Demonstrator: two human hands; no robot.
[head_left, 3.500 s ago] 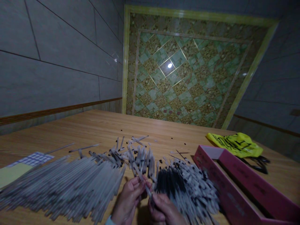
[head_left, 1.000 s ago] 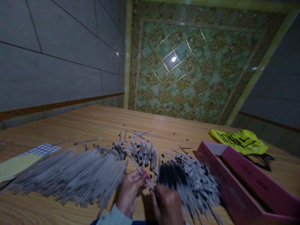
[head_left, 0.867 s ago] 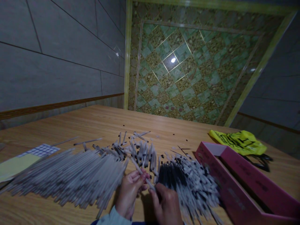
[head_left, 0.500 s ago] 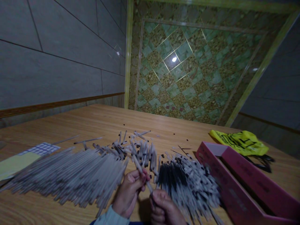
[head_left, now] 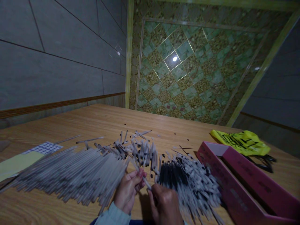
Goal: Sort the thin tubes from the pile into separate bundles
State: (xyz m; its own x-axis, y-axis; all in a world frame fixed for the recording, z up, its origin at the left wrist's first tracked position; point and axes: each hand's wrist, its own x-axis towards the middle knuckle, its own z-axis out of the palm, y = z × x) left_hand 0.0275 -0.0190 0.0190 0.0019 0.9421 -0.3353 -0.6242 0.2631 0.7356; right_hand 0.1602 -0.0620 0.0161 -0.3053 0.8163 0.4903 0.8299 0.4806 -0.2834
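Note:
A slim, translucent pen (head_left: 147, 183) slants between my hands, its far end tipped up to the left. My left hand (head_left: 127, 189) pinches its middle between thumb and fingers. Its near end goes into my closed right hand (head_left: 166, 203), whose fingers hide that end. Left of my hands lies a wide pile of clear pen barrels (head_left: 77, 175), side by side. Beyond them is a scatter of short clear pieces with dark ends, like pen caps (head_left: 145, 153). To the right, close to my right hand, a heap of pens (head_left: 199, 184) with dark and clear ends is bunched together.
A long, open pink box (head_left: 231, 184) stands at the right, beside the heap. Behind it lie a yellow bag (head_left: 243, 142) with black lettering and a black strap-like item (head_left: 262, 162). Yellow-green paper (head_left: 21, 164) rests on the left. A tiled wall (head_left: 61, 62) borders the wooden table (head_left: 112, 117).
My right hand has turned over, knuckles now upward, still around the pen's near end. My left hand keeps its pinch and has shifted slightly. The piles look the same.

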